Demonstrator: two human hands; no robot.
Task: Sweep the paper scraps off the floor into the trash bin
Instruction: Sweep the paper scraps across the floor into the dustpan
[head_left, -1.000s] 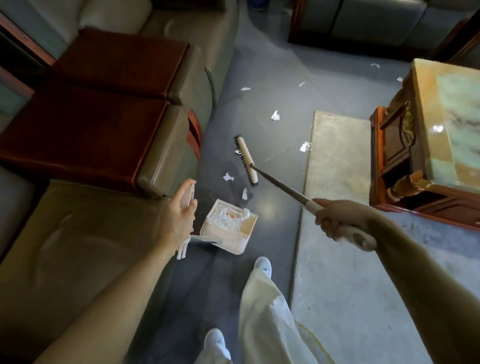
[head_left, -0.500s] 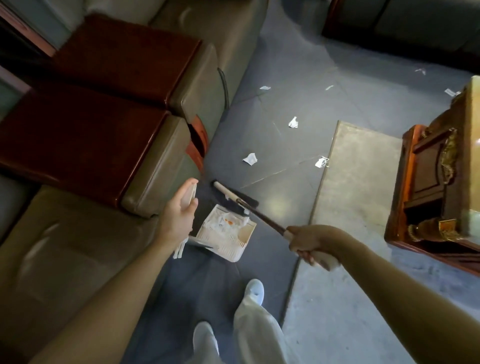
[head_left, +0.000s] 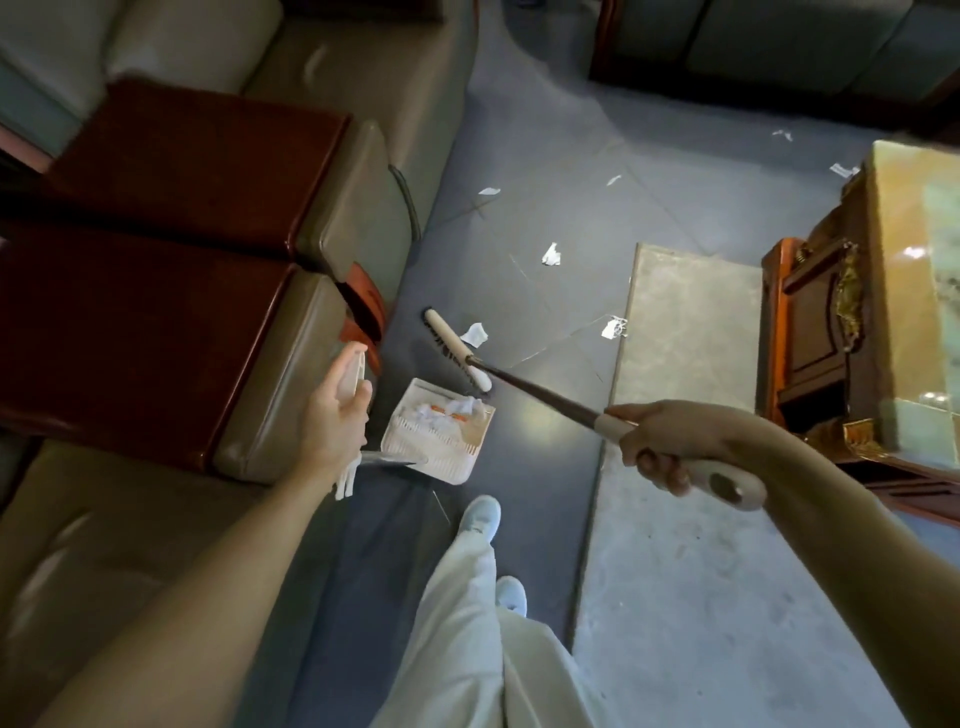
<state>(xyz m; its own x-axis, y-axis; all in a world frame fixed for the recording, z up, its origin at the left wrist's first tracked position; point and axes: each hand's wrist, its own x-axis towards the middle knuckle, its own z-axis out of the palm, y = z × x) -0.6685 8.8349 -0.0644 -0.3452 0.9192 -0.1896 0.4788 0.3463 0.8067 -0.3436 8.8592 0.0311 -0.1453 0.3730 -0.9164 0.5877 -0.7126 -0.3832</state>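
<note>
Right hand: wrapped round the broom handle.
Left hand: holding the dustpan handle.
Scrap: on the floor, just beside the brush head; more paper sits in the pan.
Risk: a hard stroke flicks the pan's paper out!

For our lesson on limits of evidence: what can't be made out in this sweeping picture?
Head view:
Dustpan handle: middle hidden by the left hand.
Orange bits in the dustpan: too small to identify.
Broom grip: partly covered by the right hand.
Trash bin: not in frame.
</note>
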